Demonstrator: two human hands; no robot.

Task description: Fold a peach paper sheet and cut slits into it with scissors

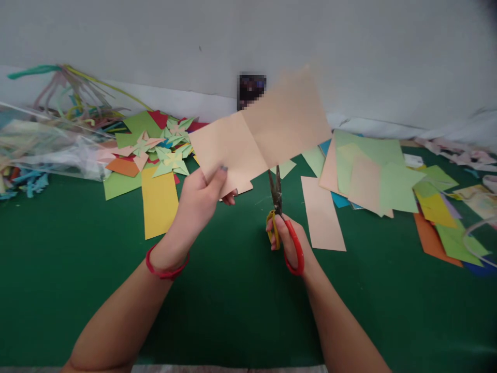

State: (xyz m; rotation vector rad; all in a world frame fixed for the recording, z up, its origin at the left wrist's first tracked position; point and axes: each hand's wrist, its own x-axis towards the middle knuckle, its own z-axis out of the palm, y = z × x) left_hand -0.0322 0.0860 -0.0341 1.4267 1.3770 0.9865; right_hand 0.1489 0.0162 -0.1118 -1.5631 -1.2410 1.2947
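Note:
A peach sheet of paper (287,119) with a crease across its middle is raised above the table. My left hand (204,194) pinches its lower left part, thumb on top. Scissors (277,199) with one red and one yellow handle are in my right hand (289,235), fingers through the loops. Their blades point up, slightly parted, close to the sheet's lower edge near the crease; whether they touch it I cannot tell. Right of the scissors a peach paper strip (323,213) lies flat on the table.
Folded paper stars (173,158) and coloured sheets lie at the back left, with a yellow strip (159,202) in front. A clear plastic bag (50,145) is at far left. Overlapping pastel sheets (368,171) spread at right on the green table (233,311). A wall (155,46) stands behind.

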